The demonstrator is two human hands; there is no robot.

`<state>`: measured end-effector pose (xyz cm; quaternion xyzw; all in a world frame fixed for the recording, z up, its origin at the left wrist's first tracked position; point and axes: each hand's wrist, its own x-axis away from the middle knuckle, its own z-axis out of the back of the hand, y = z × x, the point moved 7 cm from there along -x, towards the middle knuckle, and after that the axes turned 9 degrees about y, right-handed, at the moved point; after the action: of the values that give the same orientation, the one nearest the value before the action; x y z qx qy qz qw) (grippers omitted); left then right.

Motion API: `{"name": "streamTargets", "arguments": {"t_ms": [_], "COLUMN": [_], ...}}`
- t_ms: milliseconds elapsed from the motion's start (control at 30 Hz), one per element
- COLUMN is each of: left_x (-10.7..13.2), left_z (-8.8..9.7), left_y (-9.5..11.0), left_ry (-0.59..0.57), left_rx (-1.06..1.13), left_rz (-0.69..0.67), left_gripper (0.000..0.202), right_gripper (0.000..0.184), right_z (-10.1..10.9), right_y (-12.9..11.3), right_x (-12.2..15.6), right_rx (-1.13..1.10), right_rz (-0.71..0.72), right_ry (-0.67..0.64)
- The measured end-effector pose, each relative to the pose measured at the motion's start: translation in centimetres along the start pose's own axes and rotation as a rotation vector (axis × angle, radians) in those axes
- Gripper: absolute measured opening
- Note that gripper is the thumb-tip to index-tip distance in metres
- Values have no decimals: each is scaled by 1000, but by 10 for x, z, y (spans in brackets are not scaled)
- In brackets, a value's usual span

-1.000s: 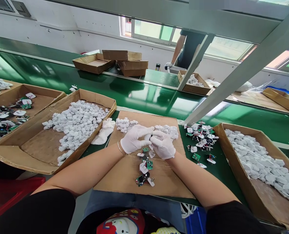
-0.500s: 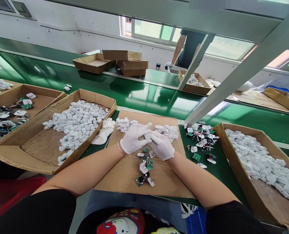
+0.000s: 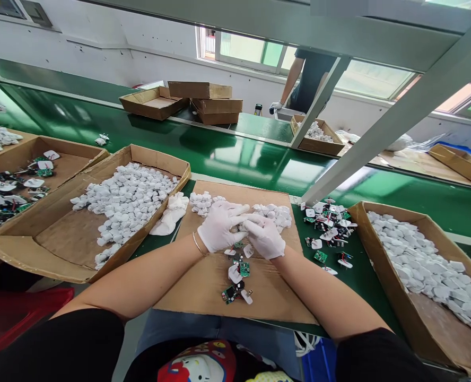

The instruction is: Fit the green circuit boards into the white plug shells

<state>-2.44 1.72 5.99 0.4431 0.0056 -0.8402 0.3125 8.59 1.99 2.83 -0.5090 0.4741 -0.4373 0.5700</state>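
Note:
My left hand (image 3: 219, 226) and my right hand (image 3: 264, 237), both in thin white gloves, meet above a flat cardboard sheet (image 3: 188, 281). Between their fingertips is a small white plastic piece (image 3: 240, 227), mostly hidden by the fingers. Just below my hands lies a loose row of green circuit boards with white plug parts (image 3: 236, 276). Small heaps of white plastic pieces (image 3: 202, 202) (image 3: 273, 214) lie just beyond my fingers on the sheet.
Cardboard trays of white pieces (image 3: 159, 159) (image 3: 382, 212) stand at both sides, with mixed boards and white parts on the green conveyor belt (image 3: 331, 228). A metal strut (image 3: 363, 138) slants overhead. A gloved co-worker (image 3: 311, 79) stands beyond the far belt.
My left fingers have stretched further right over the white piece, and my hands sit closer together. The view has shifted slightly.

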Motion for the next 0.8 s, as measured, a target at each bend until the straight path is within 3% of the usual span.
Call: {"name": "streamTargets", "arguments": {"t_ms": [300, 567, 700, 800], "left_x": [-2, -2, -2, -2], "left_z": [13, 9, 8, 4], "left_y": [6, 6, 4, 7], "left_ry": [134, 96, 96, 1], "left_rx": [4, 85, 162, 208], "left_rz": [-19, -44, -34, -22], "left_gripper": [34, 35, 34, 27], "right_gripper": [27, 32, 29, 31], "right_z": [-6, -6, -7, -9], "right_y": [19, 27, 26, 21], "right_x": [1, 3, 3, 4], "right_rx": [-147, -292, -319, -339], "right_rz": [-95, -203, -186, -174], "right_ry": [-56, -69, -54, -79]}}
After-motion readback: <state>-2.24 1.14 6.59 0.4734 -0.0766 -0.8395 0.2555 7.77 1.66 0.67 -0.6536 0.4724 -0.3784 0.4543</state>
